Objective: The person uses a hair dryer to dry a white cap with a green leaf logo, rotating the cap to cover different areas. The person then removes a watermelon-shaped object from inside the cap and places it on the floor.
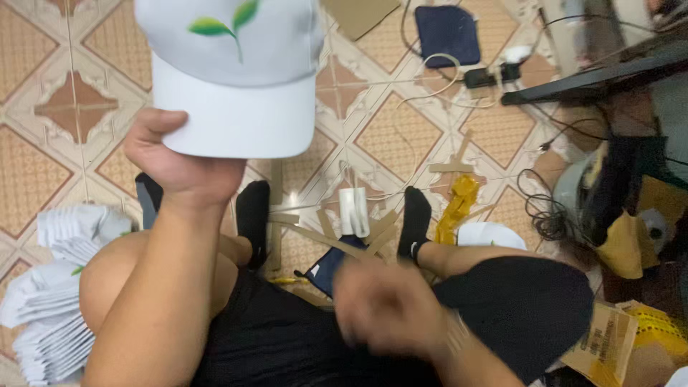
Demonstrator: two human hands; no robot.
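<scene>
1. The left hand [179, 161] was closed on the brim of a white cap [233, 72] with a green leaf print, thumb on top and fingers under, holding it up at about 11 o'clock in the head view, clear of the tiled floor [64, 107].
2. The right hand [387, 308] sat low at about 6 o'clock over the lap, blurred. Cannot tell whether it was open or closed, or whether it held anything.
3. A pile of white caps [50, 301] lay at 8 o'clock, just beside the left knee. Judged as one batch, but whether finished or waiting could not be told.
4. Cardboard strips [337, 240] lay between the feet in black socks, near centre. Another white piece [491, 234] showed at 4 o'clock, near a yellow wrapper [459, 201].
5. Judgement: work seemed mid-run, with one cap in hand and many in the pile.
</scene>
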